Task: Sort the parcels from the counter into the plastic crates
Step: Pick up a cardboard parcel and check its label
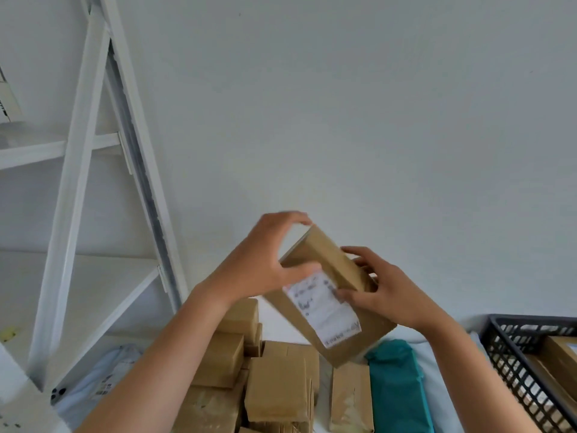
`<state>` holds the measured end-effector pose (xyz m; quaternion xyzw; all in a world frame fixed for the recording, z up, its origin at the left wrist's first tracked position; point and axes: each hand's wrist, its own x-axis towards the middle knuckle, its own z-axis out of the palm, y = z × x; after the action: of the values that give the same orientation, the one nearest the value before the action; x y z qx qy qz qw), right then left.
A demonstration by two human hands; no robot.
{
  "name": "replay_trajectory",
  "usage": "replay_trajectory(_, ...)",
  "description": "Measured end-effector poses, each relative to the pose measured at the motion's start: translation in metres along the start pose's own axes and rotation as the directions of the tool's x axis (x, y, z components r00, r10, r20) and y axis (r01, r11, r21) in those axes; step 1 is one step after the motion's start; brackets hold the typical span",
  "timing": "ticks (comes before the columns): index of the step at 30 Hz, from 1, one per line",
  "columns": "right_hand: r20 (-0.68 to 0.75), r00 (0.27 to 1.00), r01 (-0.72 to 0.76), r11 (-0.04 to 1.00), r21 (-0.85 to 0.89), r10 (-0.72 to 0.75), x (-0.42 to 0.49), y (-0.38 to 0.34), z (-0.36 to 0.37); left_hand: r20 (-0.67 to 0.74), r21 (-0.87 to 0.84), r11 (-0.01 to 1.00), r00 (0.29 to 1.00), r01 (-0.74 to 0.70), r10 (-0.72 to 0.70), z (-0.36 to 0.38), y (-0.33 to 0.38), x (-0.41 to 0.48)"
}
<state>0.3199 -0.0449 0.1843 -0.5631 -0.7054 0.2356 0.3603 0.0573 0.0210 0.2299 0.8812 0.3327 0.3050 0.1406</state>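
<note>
**Fig. 1.** Parcel held up for reading, seen from the head camera. A brown cardboard parcel (324,254) is lifted clear of the counter (435,379) and tilted, its white label (312,307) turned toward the viewer.

The left hand (262,260) takes the upper end, with the fingers curled over the top edge and the thumb pressed flat near the head of the label. The right hand (384,292) clasps the right edge, with the fingers wrapped round the side and the thumb resting on the label's margin.

Below lie a pile of brown parcels (274,385) and a teal soft packet (396,385). A black plastic crate (530,320) stands at the far right and already holds a boxed parcel (562,354). A white shelf frame (78,182) stands at the left.

*Handling.* The box keeps straight edges and flat faces under the grip, so it is probably stiff. It is carried high without visible strain, which suggests little weight. Plain cardboard gives good friction, while the glossy label is likely the slickest patch. The best hold is probably across the two long edges or at the ends, clear of the label. One hand could likely carry it to the crate. Its contents are unknown, so it is better set down than dropped.
</note>
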Motion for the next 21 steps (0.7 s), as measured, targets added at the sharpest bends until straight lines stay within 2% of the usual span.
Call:
replay_trajectory(2,-0.177,0.978,-0.06,0.955,0.289,0.115,-0.004,0.012,0.009,-0.28,-0.245,0.966,0.948,0.081,-0.151,0.014,-0.008,-0.009)
replay_trajectory(3,-0.217,0.958,-0.073,0.895,0.441,0.185,-0.006,0.016,0.016,-0.305,-0.36,0.924,0.92,0.129,-0.247,0.024,-0.012,-0.014)
replay_trajectory(4,-0.225,0.941,-0.084,0.815,0.573,0.255,-0.007,0.019,0.023,-0.247,-0.439,0.878,0.914,0.19,-0.322,0.036,-0.015,-0.02)
replay_trajectory(6,-0.185,0.92,-0.103,0.669,0.736,0.345,-0.01,0.022,0.035,-0.018,-0.524,0.799,0.934,0.295,-0.356,0.062,-0.023,-0.032)
replay_trajectory(8,-0.158,0.918,-0.12,0.632,0.766,0.365,-0.011,0.023,0.042,0.146,-0.61,0.708,0.929,0.356,-0.341,0.086,-0.028,-0.04)
replay_trajectory(11,-0.141,0.916,-0.153,0.653,0.742,0.375,-0.008,0.027,0.047,0.12,-0.701,0.614,0.908,0.363,-0.401,0.104,-0.031,-0.044)
replay_trajectory(13,-0.1,0.93,-0.177,0.668,0.723,0.355,-0.008,0.029,0.047,0.069,-0.716,0.6,0.891,0.358,-0.45,0.105,-0.03,-0.044)
replay_trajectory(16,0.001,0.961,-0.214,0.742,0.636,0.277,-0.012,0.031,0.043,0.039,-0.743,0.568,0.87,0.354,-0.492,0.099,-0.035,-0.043)
replay_trajectory(19,0.003,0.976,-0.174,0.774,0.608,0.218,-0.019,0.03,0.038,0.111,-0.755,0.555,0.903,0.349,-0.416,0.085,-0.038,-0.047)
replay_trajectory(21,-0.041,0.985,-0.112,0.807,0.579,0.167,-0.023,0.023,0.033,0.118,-0.717,0.619,0.931,0.32,-0.345,0.073,-0.034,-0.05)
